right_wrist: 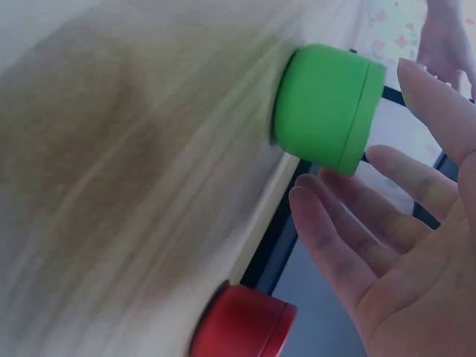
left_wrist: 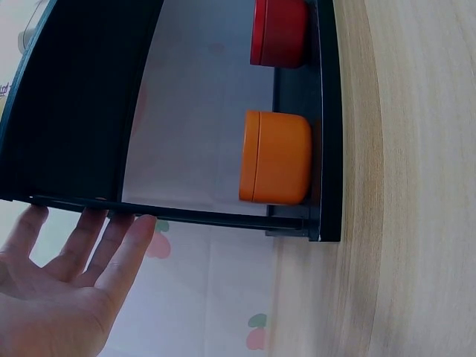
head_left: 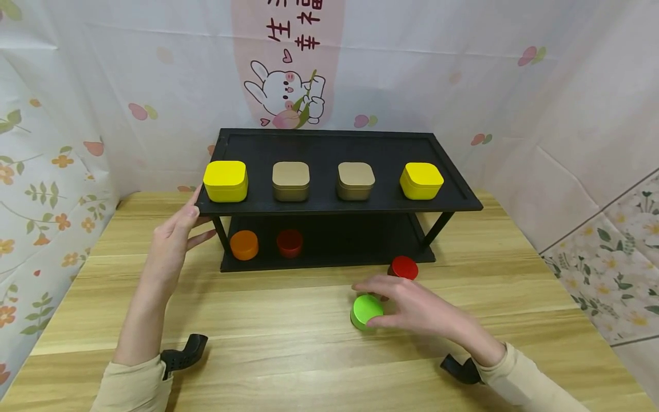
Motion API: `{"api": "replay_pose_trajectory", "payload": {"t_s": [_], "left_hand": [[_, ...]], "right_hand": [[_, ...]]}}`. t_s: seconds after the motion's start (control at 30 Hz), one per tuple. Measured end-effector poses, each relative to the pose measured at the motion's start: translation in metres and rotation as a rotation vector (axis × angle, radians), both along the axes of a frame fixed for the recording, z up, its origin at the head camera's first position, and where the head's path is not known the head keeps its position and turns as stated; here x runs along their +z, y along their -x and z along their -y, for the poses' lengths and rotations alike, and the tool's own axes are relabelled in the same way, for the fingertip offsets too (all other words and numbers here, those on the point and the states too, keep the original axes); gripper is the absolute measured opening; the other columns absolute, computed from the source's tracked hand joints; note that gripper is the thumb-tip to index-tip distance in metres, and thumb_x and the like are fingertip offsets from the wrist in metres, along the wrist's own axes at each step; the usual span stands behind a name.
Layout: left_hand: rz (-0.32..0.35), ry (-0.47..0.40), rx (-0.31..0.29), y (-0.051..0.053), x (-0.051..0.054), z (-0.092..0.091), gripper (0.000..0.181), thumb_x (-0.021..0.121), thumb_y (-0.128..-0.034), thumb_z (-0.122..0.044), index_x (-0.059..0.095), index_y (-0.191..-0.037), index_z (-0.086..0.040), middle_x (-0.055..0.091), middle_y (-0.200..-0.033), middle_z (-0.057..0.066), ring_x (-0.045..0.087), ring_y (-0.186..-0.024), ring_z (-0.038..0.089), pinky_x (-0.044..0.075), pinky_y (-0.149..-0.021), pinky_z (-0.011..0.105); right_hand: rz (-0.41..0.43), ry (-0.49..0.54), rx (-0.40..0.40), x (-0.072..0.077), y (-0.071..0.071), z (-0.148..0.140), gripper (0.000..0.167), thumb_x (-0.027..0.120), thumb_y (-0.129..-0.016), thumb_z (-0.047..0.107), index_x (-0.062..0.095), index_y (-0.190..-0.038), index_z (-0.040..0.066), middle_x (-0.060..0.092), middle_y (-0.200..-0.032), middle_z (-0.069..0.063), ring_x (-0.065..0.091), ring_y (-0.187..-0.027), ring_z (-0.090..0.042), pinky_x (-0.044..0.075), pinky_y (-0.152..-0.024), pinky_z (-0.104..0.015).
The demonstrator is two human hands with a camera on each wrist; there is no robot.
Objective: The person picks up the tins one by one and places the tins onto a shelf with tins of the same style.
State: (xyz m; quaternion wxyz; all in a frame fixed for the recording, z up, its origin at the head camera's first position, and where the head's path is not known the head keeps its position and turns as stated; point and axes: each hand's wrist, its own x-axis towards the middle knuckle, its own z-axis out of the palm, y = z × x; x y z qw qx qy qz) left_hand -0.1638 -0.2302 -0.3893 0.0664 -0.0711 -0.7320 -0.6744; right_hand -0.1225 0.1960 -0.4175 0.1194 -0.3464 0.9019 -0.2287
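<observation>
A round green tin (head_left: 367, 309) stands on the wooden table in front of a black two-tier shelf (head_left: 329, 206). My right hand (head_left: 412, 303) is spread around it, thumb on the near side and fingers beyond. The right wrist view shows the green tin (right_wrist: 327, 108) between thumb and fingers, with gaps to the palm. Just behind that hand is a round red tin (head_left: 404, 268). My left hand (head_left: 175, 232) touches the shelf's left end, its nearly straight fingers (left_wrist: 123, 260) against the upper tier's edge.
On the upper tier stand a yellow tin (head_left: 225, 182), two tan tins (head_left: 290, 182) (head_left: 355, 182) and another yellow tin (head_left: 421, 181). The lower tier holds an orange tin (head_left: 244, 245) and a dark red tin (head_left: 289, 244). Patterned cloth (head_left: 170, 86) hangs behind the shelf.
</observation>
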Motion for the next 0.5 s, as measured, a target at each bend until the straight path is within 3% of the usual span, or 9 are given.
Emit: {"api": "replay_pose_trajectory", "payload": {"t_s": [0.5], "left_hand": [[-0.005, -0.004, 0.0, -0.0009, 0.0008, 0.0005, 0.048, 0.045, -0.1097, -0.04, 0.044, -0.156, -0.028, 0.033, -0.169, -0.004, 0.057, -0.12, 0.008, 0.057, -0.091, 0.012]], "right_hand": [[0.003, 0.008, -0.019, -0.0081, -0.0058, -0.0026, 0.059, 0.087, -0.084, 0.033, 0.066, -0.137, 0.019, 0.067, -0.133, 0.009, 0.063, -0.113, -0.008, 0.06, -0.098, -0.028]]}}
